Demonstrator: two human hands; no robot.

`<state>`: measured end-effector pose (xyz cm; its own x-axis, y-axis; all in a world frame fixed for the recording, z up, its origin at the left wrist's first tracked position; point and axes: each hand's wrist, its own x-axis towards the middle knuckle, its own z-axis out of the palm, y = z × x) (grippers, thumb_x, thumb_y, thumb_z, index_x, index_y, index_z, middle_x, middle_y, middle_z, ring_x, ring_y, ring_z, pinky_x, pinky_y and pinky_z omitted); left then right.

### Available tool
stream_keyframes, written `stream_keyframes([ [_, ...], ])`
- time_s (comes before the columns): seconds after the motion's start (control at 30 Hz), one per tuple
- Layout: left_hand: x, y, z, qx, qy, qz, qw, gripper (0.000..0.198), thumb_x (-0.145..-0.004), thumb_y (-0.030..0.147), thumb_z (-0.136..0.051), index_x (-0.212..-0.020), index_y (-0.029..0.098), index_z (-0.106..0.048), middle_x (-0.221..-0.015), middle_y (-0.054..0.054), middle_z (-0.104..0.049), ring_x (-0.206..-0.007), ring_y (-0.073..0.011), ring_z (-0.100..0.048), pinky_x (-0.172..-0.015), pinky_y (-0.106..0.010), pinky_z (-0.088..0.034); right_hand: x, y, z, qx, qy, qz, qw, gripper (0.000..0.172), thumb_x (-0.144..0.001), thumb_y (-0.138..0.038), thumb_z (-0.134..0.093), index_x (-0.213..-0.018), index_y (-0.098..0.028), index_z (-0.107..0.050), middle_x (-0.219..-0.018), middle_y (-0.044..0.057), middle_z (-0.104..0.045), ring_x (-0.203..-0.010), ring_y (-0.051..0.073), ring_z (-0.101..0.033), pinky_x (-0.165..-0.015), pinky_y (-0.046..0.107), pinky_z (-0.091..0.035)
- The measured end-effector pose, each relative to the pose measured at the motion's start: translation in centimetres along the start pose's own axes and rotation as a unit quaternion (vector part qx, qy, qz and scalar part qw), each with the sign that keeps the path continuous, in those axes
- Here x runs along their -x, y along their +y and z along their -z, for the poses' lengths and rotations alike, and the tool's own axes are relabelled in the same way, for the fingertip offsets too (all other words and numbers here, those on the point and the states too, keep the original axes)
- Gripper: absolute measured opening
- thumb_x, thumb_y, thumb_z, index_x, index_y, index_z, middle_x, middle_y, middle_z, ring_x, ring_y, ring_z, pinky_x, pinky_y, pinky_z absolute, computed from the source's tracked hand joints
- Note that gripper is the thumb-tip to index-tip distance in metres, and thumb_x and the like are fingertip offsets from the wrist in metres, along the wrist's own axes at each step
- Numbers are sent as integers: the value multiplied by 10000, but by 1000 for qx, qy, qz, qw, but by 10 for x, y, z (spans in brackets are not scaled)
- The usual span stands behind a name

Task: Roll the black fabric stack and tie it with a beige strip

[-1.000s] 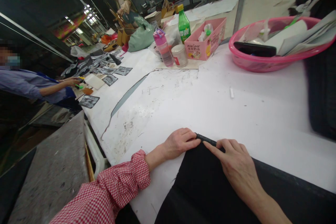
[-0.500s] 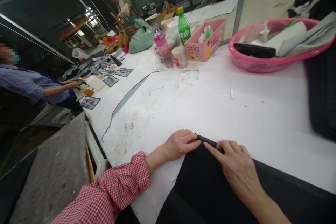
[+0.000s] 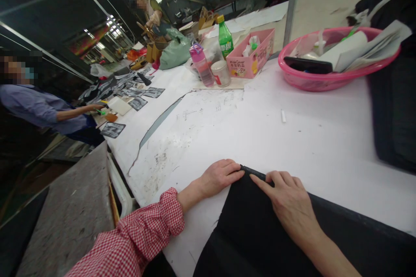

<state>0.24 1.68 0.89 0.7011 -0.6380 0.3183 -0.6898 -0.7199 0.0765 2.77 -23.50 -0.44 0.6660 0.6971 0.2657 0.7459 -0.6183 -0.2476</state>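
Observation:
A black piece of fabric (image 3: 253, 233) lies on the white paper-covered table (image 3: 227, 134), its corner pointing away from me. My left hand (image 3: 218, 176), in a red checked sleeve, rests at the left of that corner with curled fingers touching the fabric's edge. My right hand (image 3: 287, 201) lies flat on the fabric just right of the corner, fingers stretched and pressing its rolled top edge.
A pink basin (image 3: 328, 78) with a phone and papers stands at the back right. A pink box (image 3: 251, 58), green bottle (image 3: 224, 39), pink bottle (image 3: 201, 64) and jar (image 3: 221, 73) stand behind. A chalk piece (image 3: 283, 116) lies mid-table. Dark fabric (image 3: 394, 108) lies right. A person (image 3: 48, 110) works at left.
Both hands stay at the fabric's corner; the view has shifted slightly, and the rolled edge looks a little flatter under my fingers.

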Motion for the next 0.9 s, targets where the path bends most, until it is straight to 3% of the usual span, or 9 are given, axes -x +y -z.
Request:
stream_keyframes([
  [0.27,10,-5,11,-20,-22,21,999,203,-976,159,-472,-1123,139,-610,-1028,-79,-647,-1064,-184,-580,-891,-338,-547,0,-2,1,-2,4,0,1000,521,-859,-75,-594,-1313,-327,-555,-935,40,-527,-855,222,-445,-734,368,-327],
  [0.43,2,16,18,-10,20,81,996,232,-967,122,-464,-1152,144,-601,-1066,-83,-640,-1075,-196,-575,-933,-385,-533,1,-2,3,1,2,1,1000,491,-878,-86,-574,-1309,-320,-553,-931,42,-524,-854,222,-442,-734,368,-324],
  [0.6,-12,40,5,-21,-13,72,997,302,-978,143,-438,-1263,113,-535,-1067,-100,-636,-1051,-198,-583,-926,-381,-542,-1,-3,3,-14,11,1,1000,489,-867,-96,-605,-1310,-298,-556,-936,42,-533,-851,217,-451,-734,362,-335],
  [0.73,-9,40,-7,-20,4,87,996,278,-977,143,-440,-1227,131,-562,-1034,-80,-630,-990,-187,-591,-894,-369,-547,1,0,7,-61,30,-3,998,375,-886,-139,-628,-1243,-252,-602,-951,39,-568,-892,210,-474,-775,354,-348],
  [0.9,-5,36,-8,-9,-1,90,996,297,-960,145,-479,-1243,149,-569,-1050,-71,-625,-994,-186,-581,-913,-365,-526,9,18,11,-94,51,-29,994,205,-924,-232,-609,-1119,-278,-651,-895,13,-598,-900,207,-488,-784,356,-332],
])
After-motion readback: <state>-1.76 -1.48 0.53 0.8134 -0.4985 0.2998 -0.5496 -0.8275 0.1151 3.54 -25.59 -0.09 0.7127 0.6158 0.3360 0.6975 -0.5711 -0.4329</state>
